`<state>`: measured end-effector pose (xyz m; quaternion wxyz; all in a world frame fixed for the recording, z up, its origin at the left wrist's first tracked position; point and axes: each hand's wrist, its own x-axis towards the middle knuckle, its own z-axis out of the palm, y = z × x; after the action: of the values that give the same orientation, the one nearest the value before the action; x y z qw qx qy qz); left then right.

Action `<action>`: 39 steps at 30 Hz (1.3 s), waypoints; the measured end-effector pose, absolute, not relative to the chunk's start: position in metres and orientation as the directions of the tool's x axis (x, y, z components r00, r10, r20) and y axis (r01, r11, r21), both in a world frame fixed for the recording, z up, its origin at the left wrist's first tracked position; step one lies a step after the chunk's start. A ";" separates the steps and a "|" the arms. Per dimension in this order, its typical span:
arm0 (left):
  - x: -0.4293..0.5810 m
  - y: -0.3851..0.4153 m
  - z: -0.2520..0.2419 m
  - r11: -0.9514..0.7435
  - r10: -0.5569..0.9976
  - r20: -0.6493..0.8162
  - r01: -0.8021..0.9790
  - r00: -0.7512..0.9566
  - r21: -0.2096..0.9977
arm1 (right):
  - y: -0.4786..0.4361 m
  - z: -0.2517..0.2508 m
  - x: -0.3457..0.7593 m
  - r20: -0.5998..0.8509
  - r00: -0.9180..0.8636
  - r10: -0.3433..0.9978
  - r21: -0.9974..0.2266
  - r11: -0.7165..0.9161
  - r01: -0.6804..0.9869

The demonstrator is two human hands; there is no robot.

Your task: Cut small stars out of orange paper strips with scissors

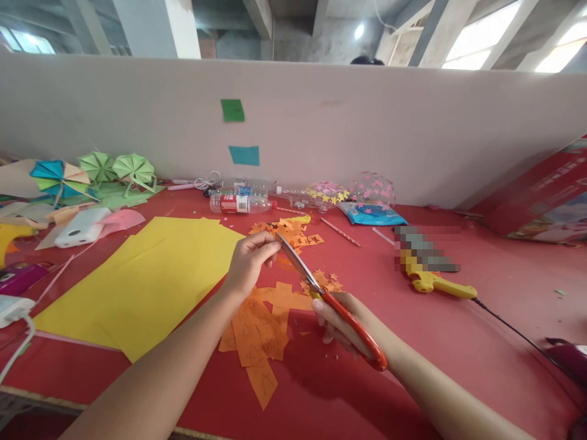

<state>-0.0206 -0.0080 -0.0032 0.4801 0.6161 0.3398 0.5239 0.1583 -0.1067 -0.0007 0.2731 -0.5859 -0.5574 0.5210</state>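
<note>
My right hand (339, 321) is wrapped round the orange-red handles of a pair of scissors (321, 293), whose blades point up and left. My left hand (250, 260) is pinched closed at the blade tips, holding something small that I cannot make out. Beneath both hands lie orange paper strips (261, 330) on the red table (458, 330). Small orange cut-out stars (328, 281) lie just right of the blades, and a heap of orange scraps (293, 232) sits further back.
A large yellow sheet (147, 281) lies to the left. Folded paper umbrellas (105, 171), a white power bank (80, 229), plastic bottles (241, 203), star-filled balloons (371, 189), a yellow glue gun (435, 282) with its cord, and a red box (545, 198) ring the work area. A grey partition (321, 122) stands behind.
</note>
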 end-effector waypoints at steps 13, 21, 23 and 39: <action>-0.016 -0.007 -0.003 -0.320 0.935 0.329 -0.086 0.133 0.944 | -0.106 -0.003 0.156 -0.340 -0.115 0.933 -0.894 -0.283 0.346; -0.018 -0.006 -0.006 -0.234 0.946 0.256 -0.126 0.197 0.964 | -0.106 -0.006 0.157 -0.328 -0.084 0.941 -0.900 -0.284 0.331; -0.018 -0.006 -0.005 -0.234 0.947 0.256 -0.129 0.195 0.964 | -0.106 -0.006 0.158 -0.333 -0.085 0.939 -0.896 -0.286 0.339; -0.016 -0.008 -0.006 -0.125 0.950 0.191 -0.263 0.246 0.957 | -0.101 -0.014 0.161 -0.170 0.048 0.984 -0.962 -0.176 0.209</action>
<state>-0.0158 -0.0081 -0.0059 0.5791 0.5366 0.3200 0.5238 0.1615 -0.1012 -0.0138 0.4054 -0.5997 -0.4976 0.4779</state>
